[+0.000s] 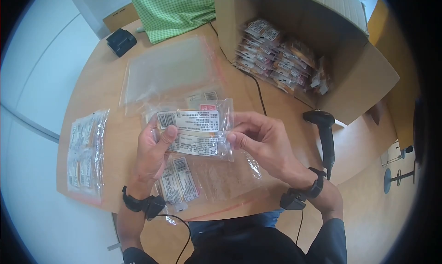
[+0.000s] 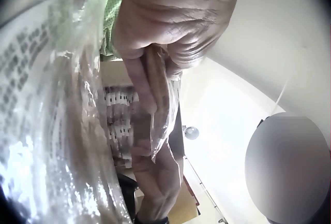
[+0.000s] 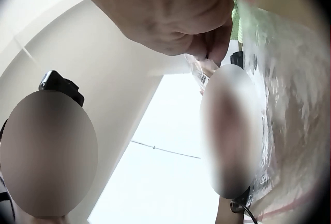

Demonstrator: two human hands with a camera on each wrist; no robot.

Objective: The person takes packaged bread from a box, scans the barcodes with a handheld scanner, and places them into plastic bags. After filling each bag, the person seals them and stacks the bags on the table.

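Observation:
A clear plastic packet with white, barcoded labels point(image 1: 193, 131) is held up over the table between both hands. My left hand point(image 1: 154, 151) grips its left side, thumb lying across the label. At its right edge, my right hand point(image 1: 274, 142) pinches the transparent border between thumb and fingers. The left wrist view shows the packet point(image 2: 164, 99) edge-on, thick and brownish inside. Below the hands, another labelled packet point(image 1: 178, 183) lies on a clear bag point(image 1: 228, 176) near the table's front edge. A further label point(image 1: 209, 96) peeks out just behind the held packet.
An open cardboard box point(image 1: 375, 77) with stacked packets point(image 1: 276, 56) stands at back right, a handheld scanner point(image 1: 326, 137) before it. Clear bags point(image 1: 168, 68) lie behind the hands; a filled bag point(image 1: 85, 155) lies left. Behind are a black device point(image 1: 121, 42) and green checked cloth point(image 1: 172, 10).

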